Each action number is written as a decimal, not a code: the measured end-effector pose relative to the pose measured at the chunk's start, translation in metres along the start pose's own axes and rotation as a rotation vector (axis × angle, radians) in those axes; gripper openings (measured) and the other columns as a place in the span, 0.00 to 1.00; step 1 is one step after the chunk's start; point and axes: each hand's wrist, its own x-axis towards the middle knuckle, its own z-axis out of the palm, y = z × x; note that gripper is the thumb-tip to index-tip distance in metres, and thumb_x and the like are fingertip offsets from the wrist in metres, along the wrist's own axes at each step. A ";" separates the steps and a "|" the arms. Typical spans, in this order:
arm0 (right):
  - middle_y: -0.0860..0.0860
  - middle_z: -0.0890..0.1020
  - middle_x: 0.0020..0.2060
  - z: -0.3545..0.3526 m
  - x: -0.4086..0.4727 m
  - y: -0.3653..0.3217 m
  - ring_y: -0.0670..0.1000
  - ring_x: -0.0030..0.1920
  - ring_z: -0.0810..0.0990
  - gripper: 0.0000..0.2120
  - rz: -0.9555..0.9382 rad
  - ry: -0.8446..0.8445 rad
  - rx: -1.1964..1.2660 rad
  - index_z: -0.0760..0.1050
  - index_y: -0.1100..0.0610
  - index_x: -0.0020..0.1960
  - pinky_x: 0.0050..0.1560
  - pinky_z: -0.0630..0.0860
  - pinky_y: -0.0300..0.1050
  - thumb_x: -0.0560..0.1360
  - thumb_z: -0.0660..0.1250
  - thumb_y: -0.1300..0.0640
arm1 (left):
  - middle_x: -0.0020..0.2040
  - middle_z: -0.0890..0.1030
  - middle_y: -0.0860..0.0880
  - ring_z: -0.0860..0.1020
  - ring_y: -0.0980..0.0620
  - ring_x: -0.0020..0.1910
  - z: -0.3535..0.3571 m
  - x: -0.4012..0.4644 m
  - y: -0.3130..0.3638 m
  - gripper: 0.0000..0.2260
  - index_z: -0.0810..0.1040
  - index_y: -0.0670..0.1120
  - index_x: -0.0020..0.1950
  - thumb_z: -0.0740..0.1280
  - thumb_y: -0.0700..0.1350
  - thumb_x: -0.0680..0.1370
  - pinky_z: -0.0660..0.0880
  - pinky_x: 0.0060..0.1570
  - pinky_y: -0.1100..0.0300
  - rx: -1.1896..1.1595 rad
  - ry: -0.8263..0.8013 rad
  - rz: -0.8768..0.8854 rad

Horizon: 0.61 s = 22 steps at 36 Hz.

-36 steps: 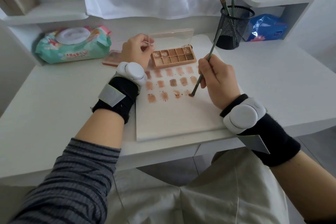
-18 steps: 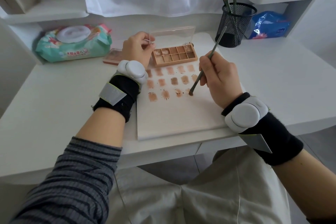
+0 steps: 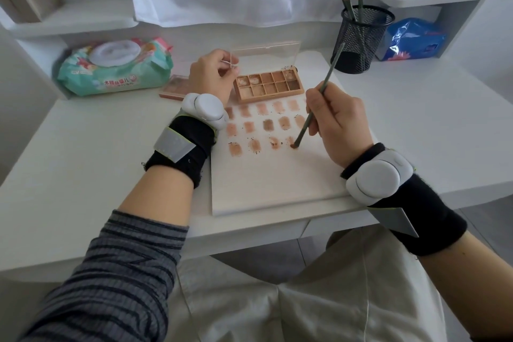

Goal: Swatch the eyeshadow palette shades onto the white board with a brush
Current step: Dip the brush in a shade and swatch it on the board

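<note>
The right hand (image 3: 337,122) is holding a slim green-handled brush (image 3: 316,100) in a pencil grip, fingers and thumb curled round the shaft above the ferrule. The brush is slanting down to the left, and its bristle tip is touching the white board (image 3: 272,175) at the right end of the bottom row of swatches (image 3: 261,125). Those swatches are sitting in three rows of tan, peach and brown patches across the board's upper part; the bottom row is looking speckled with loose powder.

The left hand (image 3: 212,75) is resting at the board's upper left corner, its fingertips pinching the edge of the clear lid of the eyeshadow palette (image 3: 268,84). The palette is lying open just beyond the board's far edge, lid standing upright, with two rows of brownish pans. A second, pinkish palette (image 3: 173,87) is lying flat just to the left, partly hidden behind the left wrist.

Both wrists are wearing black bands carrying white rounded devices. On the white worktop (image 3: 91,147), a pack of wet wipes (image 3: 115,66) is lying at the far left, and a black mesh cup (image 3: 361,39) holding more brushes is standing at the far right, beside a blue packet (image 3: 413,39).
</note>
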 end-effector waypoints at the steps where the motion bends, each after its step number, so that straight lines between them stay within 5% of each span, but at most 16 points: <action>1: 0.48 0.72 0.23 0.000 0.000 -0.001 0.47 0.25 0.71 0.12 -0.002 0.016 0.011 0.69 0.60 0.39 0.31 0.68 0.37 0.79 0.56 0.55 | 0.48 0.82 0.50 0.81 0.54 0.45 0.000 0.000 0.000 0.05 0.79 0.41 0.49 0.67 0.38 0.74 0.78 0.48 0.59 0.000 0.001 -0.002; 9: 0.49 0.72 0.23 0.001 0.001 0.000 0.51 0.26 0.71 0.14 0.001 0.016 -0.022 0.69 0.63 0.39 0.32 0.70 0.44 0.79 0.56 0.55 | 0.48 0.83 0.49 0.82 0.52 0.46 0.000 0.000 0.000 0.05 0.79 0.41 0.48 0.67 0.38 0.74 0.78 0.49 0.55 0.001 0.004 -0.001; 22: 0.49 0.73 0.23 0.001 0.000 0.000 0.47 0.25 0.71 0.12 -0.007 -0.016 -0.005 0.69 0.60 0.39 0.30 0.68 0.37 0.79 0.57 0.56 | 0.47 0.83 0.49 0.81 0.53 0.46 -0.001 -0.001 0.002 0.05 0.80 0.41 0.49 0.68 0.39 0.74 0.77 0.48 0.59 0.022 0.012 -0.004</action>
